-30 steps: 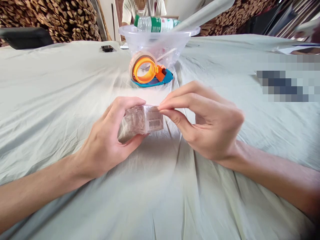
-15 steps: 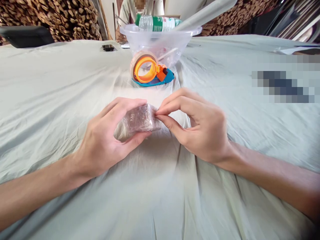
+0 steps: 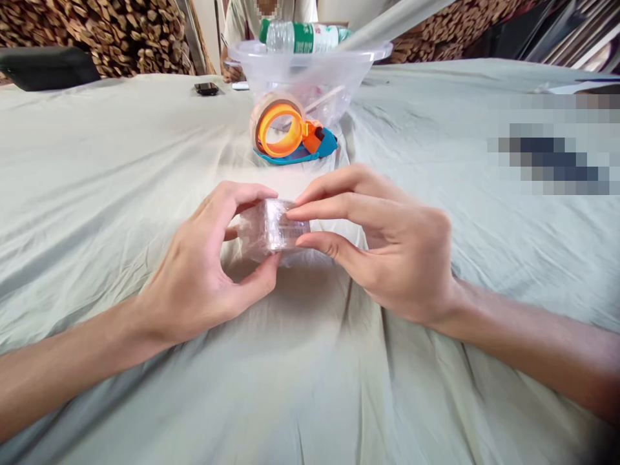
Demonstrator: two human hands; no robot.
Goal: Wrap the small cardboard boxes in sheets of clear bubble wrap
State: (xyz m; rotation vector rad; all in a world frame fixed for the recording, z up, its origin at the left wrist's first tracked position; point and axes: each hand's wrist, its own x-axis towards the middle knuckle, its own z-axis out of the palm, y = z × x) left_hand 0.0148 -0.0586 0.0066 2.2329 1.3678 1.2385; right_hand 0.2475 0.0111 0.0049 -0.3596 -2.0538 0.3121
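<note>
A small box point(image 3: 277, 226) wrapped in clear, crinkled plastic is held just above or on the cloth; I cannot tell whether it rests there. My left hand point(image 3: 203, 258) grips it from the left, fingers along the top and behind, thumb under the near lower edge. On the right side, my right hand point(image 3: 397, 252) has its fingertips and thumb on the wrapping, slightly apart from each other. Beyond the hands stands a tape dispenser point(image 3: 310, 155), blue with an orange hub, carrying a roll of tape point(image 3: 256, 123).
A translucent plastic basin point(image 3: 358, 71) stands behind the dispenser, with a green-labelled bottle point(image 3: 305, 37) across its top and a long pale roll point(image 3: 387, 29) leaning over its rim. A phone point(image 3: 206, 89) and black case point(image 3: 48, 66) lie at the back left. A person point(image 3: 295, 10) sits opposite.
The wrapped box has turned, showing another face. My right hand has gone from a tight pinch at its right edge to fingers spread wider on its side.
</note>
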